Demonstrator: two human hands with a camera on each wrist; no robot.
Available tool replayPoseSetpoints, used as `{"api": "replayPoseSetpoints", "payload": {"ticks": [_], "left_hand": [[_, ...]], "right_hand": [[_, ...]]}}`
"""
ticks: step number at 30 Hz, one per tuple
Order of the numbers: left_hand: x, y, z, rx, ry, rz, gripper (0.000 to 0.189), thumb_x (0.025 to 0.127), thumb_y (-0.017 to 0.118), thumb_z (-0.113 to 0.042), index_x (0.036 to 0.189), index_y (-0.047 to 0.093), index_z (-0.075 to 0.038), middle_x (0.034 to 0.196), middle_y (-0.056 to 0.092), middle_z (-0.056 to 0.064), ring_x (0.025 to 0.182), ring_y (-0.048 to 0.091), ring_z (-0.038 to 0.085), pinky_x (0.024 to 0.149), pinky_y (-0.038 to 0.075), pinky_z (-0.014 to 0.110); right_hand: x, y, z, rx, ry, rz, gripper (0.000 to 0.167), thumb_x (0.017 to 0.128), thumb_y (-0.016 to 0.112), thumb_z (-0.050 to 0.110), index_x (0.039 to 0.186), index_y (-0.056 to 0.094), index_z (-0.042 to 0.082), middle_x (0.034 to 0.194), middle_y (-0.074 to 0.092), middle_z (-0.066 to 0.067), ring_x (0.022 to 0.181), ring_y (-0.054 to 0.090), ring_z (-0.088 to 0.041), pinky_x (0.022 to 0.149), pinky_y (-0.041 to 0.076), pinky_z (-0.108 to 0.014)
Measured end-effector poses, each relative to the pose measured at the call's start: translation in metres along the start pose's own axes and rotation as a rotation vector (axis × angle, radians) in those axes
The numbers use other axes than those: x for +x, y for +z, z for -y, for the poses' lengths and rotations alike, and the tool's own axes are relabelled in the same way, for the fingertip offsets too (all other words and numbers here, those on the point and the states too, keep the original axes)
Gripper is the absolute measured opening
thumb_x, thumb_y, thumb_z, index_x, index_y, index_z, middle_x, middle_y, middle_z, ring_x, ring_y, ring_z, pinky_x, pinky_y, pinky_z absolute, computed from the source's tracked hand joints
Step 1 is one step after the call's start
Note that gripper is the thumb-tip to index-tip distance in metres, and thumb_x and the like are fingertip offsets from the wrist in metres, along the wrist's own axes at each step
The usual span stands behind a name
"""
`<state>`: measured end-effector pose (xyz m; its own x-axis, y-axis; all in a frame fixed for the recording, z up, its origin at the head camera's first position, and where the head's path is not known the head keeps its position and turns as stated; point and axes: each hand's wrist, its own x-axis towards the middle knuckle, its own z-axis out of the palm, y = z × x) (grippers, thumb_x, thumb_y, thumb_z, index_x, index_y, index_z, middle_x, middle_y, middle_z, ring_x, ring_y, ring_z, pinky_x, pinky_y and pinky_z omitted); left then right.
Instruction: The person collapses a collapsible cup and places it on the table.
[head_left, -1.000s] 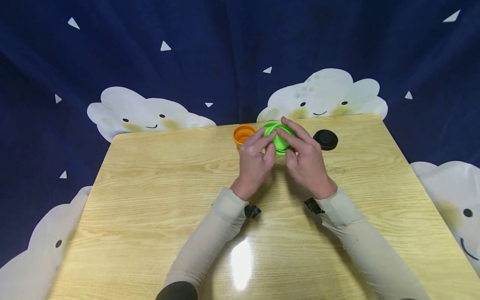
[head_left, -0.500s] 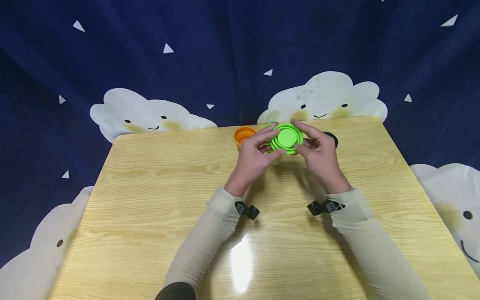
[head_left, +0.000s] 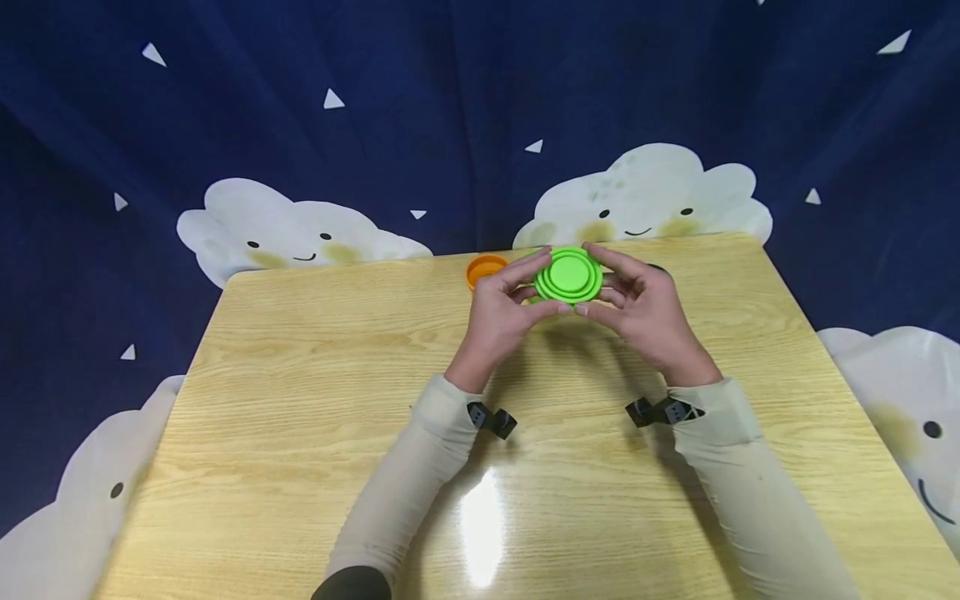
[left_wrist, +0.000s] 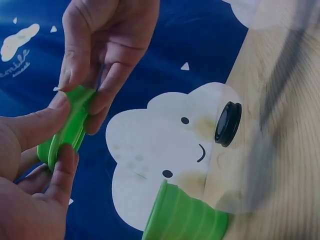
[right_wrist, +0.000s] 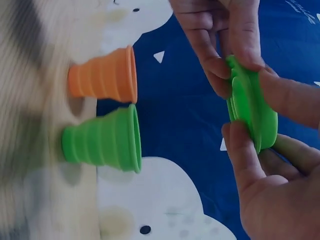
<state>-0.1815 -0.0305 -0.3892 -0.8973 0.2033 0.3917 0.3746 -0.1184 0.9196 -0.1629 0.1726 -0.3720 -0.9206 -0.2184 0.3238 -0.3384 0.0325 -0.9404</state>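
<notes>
Both hands hold a flattened green collapsible cup above the table's far part, its concentric rings facing the head camera. My left hand grips its left side, thumb at the lower edge and fingers round the rim. On the other side my right hand pinches it likewise, and the two thumb tips nearly meet below. From the side, the left wrist view shows the folded cup squeezed thin between fingers. An expanded green cup stands behind the hands, mostly hidden in the head view, beside an expanded orange cup.
A black round folded piece lies on the wooden table to the right, largely covered by my right hand in the head view. A dark blue curtain with clouds hangs past the table's far edge.
The green cup in my hands has turned from partly covered by fingers to ring side facing the head camera. My right hand has shifted right, and both thumbs now press the lower edge.
</notes>
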Motion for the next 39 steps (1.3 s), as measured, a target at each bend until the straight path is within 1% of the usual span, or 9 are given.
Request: {"api": "replayPoseSetpoints", "payload": {"ticks": [6, 9, 13, 17, 21, 26, 29, 35, 39], "left_hand": [[0.001, 0.001, 0.002, 0.089, 0.063, -0.017, 0.061, 0.072, 0.087, 0.006, 0.128, 0.064, 0.007, 0.136, 0.061, 0.016, 0.126, 0.055, 0.014, 0.101, 0.049, 0.031], [0.001, 0.002, 0.003, 0.248, 0.097, -0.027, 0.06, 0.071, 0.09, -0.003, 0.126, 0.067, 0.004, 0.134, 0.063, 0.013, 0.126, 0.055, 0.013, 0.106, 0.044, 0.027], [0.002, 0.003, 0.003, 0.477, 0.12, -0.048, 0.062, 0.067, 0.094, -0.017, 0.123, 0.071, -0.001, 0.13, 0.066, 0.008, 0.124, 0.058, 0.015, 0.105, 0.041, 0.023], [0.005, 0.006, 0.004, 0.577, 0.114, -0.028, 0.062, 0.068, 0.094, -0.02, 0.123, 0.071, -0.002, 0.13, 0.067, 0.006, 0.123, 0.057, 0.019, 0.103, 0.041, 0.023], [0.009, 0.011, 0.006, 0.65, 0.111, 0.009, 0.063, 0.069, 0.094, -0.022, 0.125, 0.07, -0.004, 0.132, 0.065, 0.005, 0.121, 0.057, 0.022, 0.103, 0.041, 0.026], [0.014, 0.021, 0.014, 0.71, 0.083, 0.043, 0.063, 0.072, 0.092, -0.024, 0.127, 0.069, -0.004, 0.135, 0.063, 0.006, 0.125, 0.056, 0.022, 0.11, 0.036, 0.029], [0.017, 0.025, 0.019, 0.745, 0.074, 0.058, 0.064, 0.072, 0.092, -0.026, 0.127, 0.069, -0.004, 0.135, 0.063, 0.007, 0.127, 0.056, 0.023, 0.113, 0.033, 0.031], [0.021, 0.035, 0.026, 0.819, 0.093, 0.054, 0.064, 0.071, 0.092, -0.03, 0.125, 0.07, -0.005, 0.133, 0.064, 0.008, 0.123, 0.058, 0.024, 0.107, 0.041, 0.03], [0.025, 0.042, 0.032, 0.83, 0.077, 0.091, 0.061, 0.076, 0.089, -0.028, 0.127, 0.068, -0.001, 0.135, 0.061, 0.013, 0.125, 0.056, 0.03, 0.108, 0.041, 0.032]], "right_hand": [[0.001, 0.0, 0.0, -0.177, -0.078, -0.027, 0.068, 0.078, 0.077, -0.018, 0.14, 0.055, -0.002, 0.143, 0.055, -0.018, 0.125, 0.057, -0.027, 0.101, 0.049, -0.03], [0.0, -0.001, 0.0, -0.24, -0.094, -0.045, 0.065, 0.078, 0.079, -0.015, 0.138, 0.057, -0.002, 0.141, 0.057, -0.016, 0.13, 0.053, -0.027, 0.103, 0.047, -0.032], [-0.001, -0.001, -0.001, -0.345, -0.091, -0.067, 0.064, 0.079, 0.082, -0.009, 0.138, 0.059, 0.001, 0.139, 0.059, -0.014, 0.125, 0.057, -0.026, 0.104, 0.046, -0.035], [-0.002, -0.004, -0.004, -0.455, -0.083, -0.097, 0.063, 0.079, 0.084, -0.003, 0.138, 0.06, 0.003, 0.137, 0.06, -0.011, 0.117, 0.062, -0.027, 0.102, 0.048, -0.042], [-0.002, -0.008, -0.008, -0.535, -0.084, -0.125, 0.063, 0.079, 0.085, 0.0, 0.138, 0.061, 0.004, 0.137, 0.061, -0.01, 0.114, 0.063, -0.029, 0.099, 0.051, -0.043], [-0.002, -0.015, -0.015, -0.534, -0.063, -0.138, 0.061, 0.08, 0.084, 0.0, 0.136, 0.061, 0.001, 0.135, 0.062, -0.014, 0.116, 0.063, -0.032, 0.097, 0.051, -0.027], [-0.002, -0.02, -0.019, -0.523, -0.037, -0.139, 0.06, 0.081, 0.083, 0.0, 0.136, 0.061, -0.001, 0.133, 0.062, -0.017, 0.117, 0.063, -0.033, 0.096, 0.05, -0.025], [-0.001, -0.03, -0.026, -0.516, 0.023, -0.13, 0.058, 0.083, 0.081, 0.001, 0.137, 0.06, -0.001, 0.133, 0.062, -0.018, 0.117, 0.063, -0.032, 0.092, 0.051, -0.021], [0.0, -0.036, -0.032, -0.529, 0.046, -0.128, 0.058, 0.084, 0.081, 0.0, 0.137, 0.059, -0.002, 0.133, 0.062, -0.019, 0.116, 0.064, -0.033, 0.091, 0.052, -0.02]]}}
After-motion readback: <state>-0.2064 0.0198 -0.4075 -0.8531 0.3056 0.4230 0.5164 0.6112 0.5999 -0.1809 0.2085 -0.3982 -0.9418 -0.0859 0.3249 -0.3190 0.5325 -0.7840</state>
